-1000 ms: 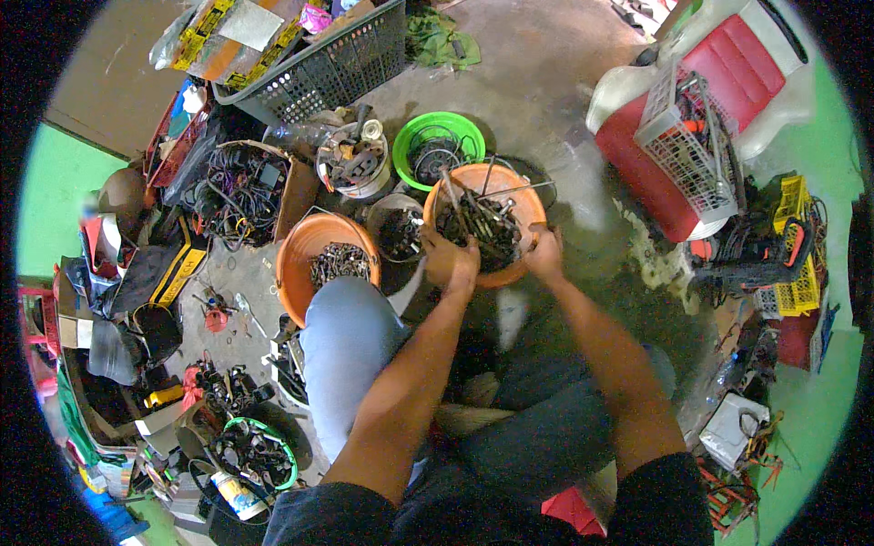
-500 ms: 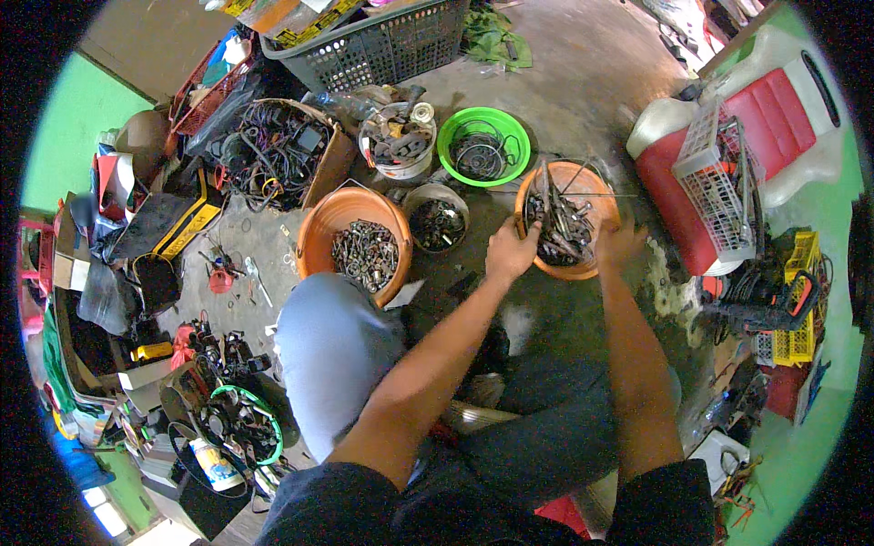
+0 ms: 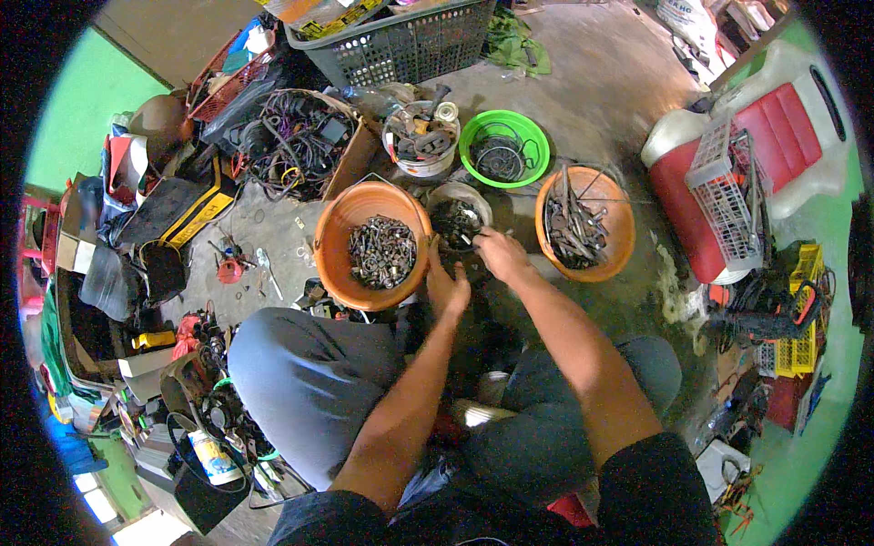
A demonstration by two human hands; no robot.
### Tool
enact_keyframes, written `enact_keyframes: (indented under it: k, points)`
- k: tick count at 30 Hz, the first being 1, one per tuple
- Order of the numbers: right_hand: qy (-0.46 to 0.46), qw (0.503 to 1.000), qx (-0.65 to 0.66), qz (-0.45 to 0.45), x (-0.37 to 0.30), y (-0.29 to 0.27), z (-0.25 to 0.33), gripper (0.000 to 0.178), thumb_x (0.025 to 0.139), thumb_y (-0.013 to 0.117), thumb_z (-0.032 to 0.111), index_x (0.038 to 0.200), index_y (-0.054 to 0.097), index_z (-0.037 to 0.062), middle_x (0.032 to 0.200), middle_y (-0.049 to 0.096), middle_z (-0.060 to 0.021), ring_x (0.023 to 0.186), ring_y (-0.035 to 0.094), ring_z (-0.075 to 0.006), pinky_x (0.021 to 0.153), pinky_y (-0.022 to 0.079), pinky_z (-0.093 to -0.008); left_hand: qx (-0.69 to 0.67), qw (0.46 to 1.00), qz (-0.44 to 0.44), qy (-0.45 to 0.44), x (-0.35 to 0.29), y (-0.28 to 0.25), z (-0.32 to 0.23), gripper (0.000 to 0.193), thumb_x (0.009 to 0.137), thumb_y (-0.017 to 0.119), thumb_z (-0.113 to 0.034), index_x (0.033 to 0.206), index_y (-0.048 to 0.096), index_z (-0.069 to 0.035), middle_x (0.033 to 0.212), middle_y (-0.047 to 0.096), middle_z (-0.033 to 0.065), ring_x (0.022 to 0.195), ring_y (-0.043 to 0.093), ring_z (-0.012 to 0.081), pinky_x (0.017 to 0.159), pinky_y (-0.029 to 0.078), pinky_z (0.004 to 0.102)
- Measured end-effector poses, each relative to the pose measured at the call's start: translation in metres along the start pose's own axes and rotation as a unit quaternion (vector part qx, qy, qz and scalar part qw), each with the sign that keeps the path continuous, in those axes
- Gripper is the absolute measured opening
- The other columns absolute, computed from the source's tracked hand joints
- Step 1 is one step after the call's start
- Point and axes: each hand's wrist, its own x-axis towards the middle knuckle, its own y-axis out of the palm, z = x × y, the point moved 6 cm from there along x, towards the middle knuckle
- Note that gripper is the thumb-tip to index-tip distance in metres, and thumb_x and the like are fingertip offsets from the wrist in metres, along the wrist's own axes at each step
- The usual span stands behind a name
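Head view, left hand (image 3: 448, 288) at left orange bucket (image 3: 339, 241), four o'clock, right hand (image 3: 502, 255) at small pail (image 3: 462, 192), four o'clock, grips unclear

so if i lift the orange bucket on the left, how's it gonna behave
The left orange bucket is probably heavy for its size, given the heap of small metal parts inside. Those parts look loose, so they would likely slide if it tilts. The bucket looks plastic, so it may flex a little.
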Motion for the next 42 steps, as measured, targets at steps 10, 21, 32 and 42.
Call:
enact_keyframes:
  k: [10,21,32,42]
  points:
    - [0.008,0.991,-0.122,0.046,-0.061,0.015,-0.019,0.017,0.089,0.059,0.014,0.093,0.072,0.0046,0.097,0.071,-0.0188,0.091,0.07,-0.0366,0.079,0.057,-0.0488,-0.022,0.994,0.103,0.039,-0.017,0.008,0.023,0.052,0.091,0.064,-0.031,0.14,0.049,-0.016,0.13,0.058,0.0235,0.123,0.052,0.0416,0.106,0.04,0.0448]
    - [0.053,0.998,0.04,-0.001,-0.061,-0.041,0.078,0.042,0.087,0.065,0.021,0.124,0.058,0.0018,0.119,0.062,-0.0247,0.11,0.062,-0.039,0.094,0.049,-0.0478,-0.371,0.837,-0.198,-0.35,-0.048,-0.026,0.103,0.061,0.089,0.063,-0.037,0.133,0.041,-0.002,0.135,0.049,0.0212,0.115,0.056,0.0361,0.098,0.044,0.0465]
    - [0.156,0.863,0.477,0.058,0.031,0.076,0.146,0.072,0.103,0.045,0.022,0.153,-0.007,0.0155,0.134,0.046,-0.0251,0.116,0.054,-0.0317,0.098,0.044,-0.0392,-0.602,0.72,-0.105,-0.329,-0.006,-0.028,0.27,0.086,0.086,0.059,0.008,0.151,0.007,-0.015,0.148,0.033,0.0139,0.127,0.045,0.0289,0.103,0.044,0.043]
    - [0.0,0.866,0.495,-0.071,0.08,0.131,0.221,0.084,0.096,0.049,0.001,0.148,-0.018,0.0044,0.148,0.023,-0.0264,0.136,0.032,-0.0321,0.112,0.025,-0.0373,-0.428,0.814,-0.291,-0.264,0.034,-0.174,0.185,0.064,0.087,0.059,0.004,0.144,0.031,-0.001,0.136,0.049,0.0125,0.114,0.056,0.026,0.096,0.05,0.0386]
